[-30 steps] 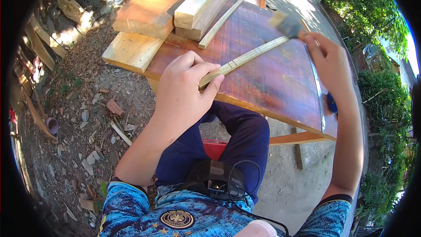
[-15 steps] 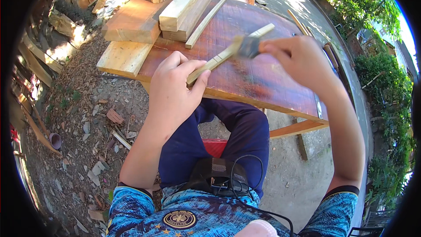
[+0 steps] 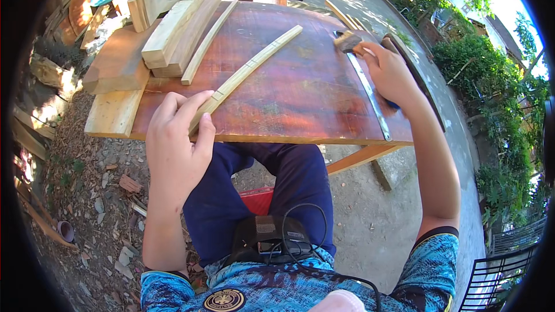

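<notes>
My left hand [image 3: 179, 145] pinches the near end of a thin wooden strip [image 3: 254, 65] between thumb and fingers. Dark cross lines mark the strip, which slants away to the right over the reddish-brown tabletop [image 3: 283, 112]. In my right hand [image 3: 392, 75] is a short flat brush [image 3: 347, 41], its bristle end pointing left, apart from the strip. Beneath that hand and brush lies a metal ruler [image 3: 370, 95] along the table's right side. A dark blue object beside the right wrist is mostly hidden.
Thick wooden blocks [image 3: 118, 68] and beams [image 3: 176, 26] are stacked on the table's left, with another thin strip [image 3: 209, 43] beside them. A long dark piece [image 3: 413, 72] and thin sticks [image 3: 341, 14] lie along the right edge. Rubble covers the ground at left.
The brush has left the strip and moved right, over the ruler. My left hand still grips the strip. The view has shifted, so the table shows farther left.
</notes>
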Tool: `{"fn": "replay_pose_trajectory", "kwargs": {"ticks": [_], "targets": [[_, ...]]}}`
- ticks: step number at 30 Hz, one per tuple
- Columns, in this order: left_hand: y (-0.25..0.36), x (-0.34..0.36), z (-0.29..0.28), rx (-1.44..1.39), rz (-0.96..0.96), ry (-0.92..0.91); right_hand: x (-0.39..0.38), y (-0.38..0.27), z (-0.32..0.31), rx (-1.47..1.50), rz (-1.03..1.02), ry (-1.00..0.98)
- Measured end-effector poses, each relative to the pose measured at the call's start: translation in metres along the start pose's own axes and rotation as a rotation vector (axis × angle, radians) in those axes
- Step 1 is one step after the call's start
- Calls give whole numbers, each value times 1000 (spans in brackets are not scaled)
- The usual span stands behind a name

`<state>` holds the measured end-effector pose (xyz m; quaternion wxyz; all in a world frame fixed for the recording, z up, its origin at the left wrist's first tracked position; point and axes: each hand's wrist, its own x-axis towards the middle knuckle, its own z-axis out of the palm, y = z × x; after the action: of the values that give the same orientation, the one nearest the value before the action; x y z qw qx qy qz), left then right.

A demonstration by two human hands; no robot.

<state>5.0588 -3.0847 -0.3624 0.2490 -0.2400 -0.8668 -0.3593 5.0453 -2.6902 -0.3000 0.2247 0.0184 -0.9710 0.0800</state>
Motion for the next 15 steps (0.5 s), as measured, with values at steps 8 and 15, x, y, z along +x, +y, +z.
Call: {"fn": "replay_pose_trajectory", "kwargs": {"ticks": [8, 15], "targets": [[-1, 0, 1, 43, 10, 26, -61, -43, -21, -319, 28, 23], [-1, -1, 4, 33, -48, 29, -74, -24, -20, -376, 98, 50]]}}
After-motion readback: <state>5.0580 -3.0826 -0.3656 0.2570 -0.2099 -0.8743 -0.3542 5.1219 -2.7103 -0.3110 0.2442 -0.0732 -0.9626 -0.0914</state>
